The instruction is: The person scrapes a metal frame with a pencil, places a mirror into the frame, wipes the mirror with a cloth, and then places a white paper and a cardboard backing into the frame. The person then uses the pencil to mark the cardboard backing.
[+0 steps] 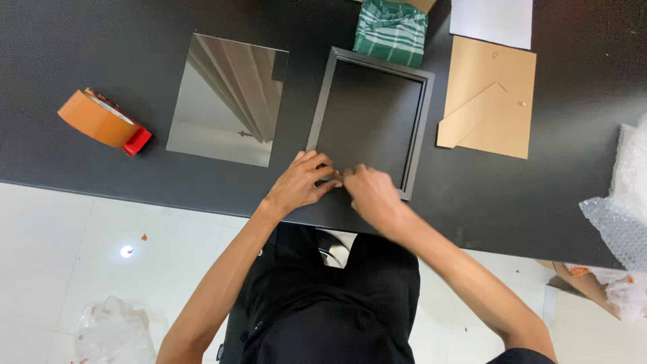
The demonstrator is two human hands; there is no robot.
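A dark grey picture frame (421, 114) lies face down on the black table (108, 54), its opening empty. My left hand (302, 182) presses on the frame's near edge at the left corner. My right hand (369, 192) rests beside it on the same edge, fingers pinched where the two hands meet. What the fingertips grip is too small to make out. A glass pane (226, 101) lies flat to the left of the frame. A brown backing board with a stand flap (488, 101) lies to the right.
An orange tape roll on a red dispenser (101, 121) sits at the far left. Green checked cloth (391, 30) and white paper (492, 20) lie at the back. Bubble wrap (623, 202) hangs over the right edge. Another person's hand (593, 283) shows lower right, and a plastic bag (111, 330) lies on the floor.
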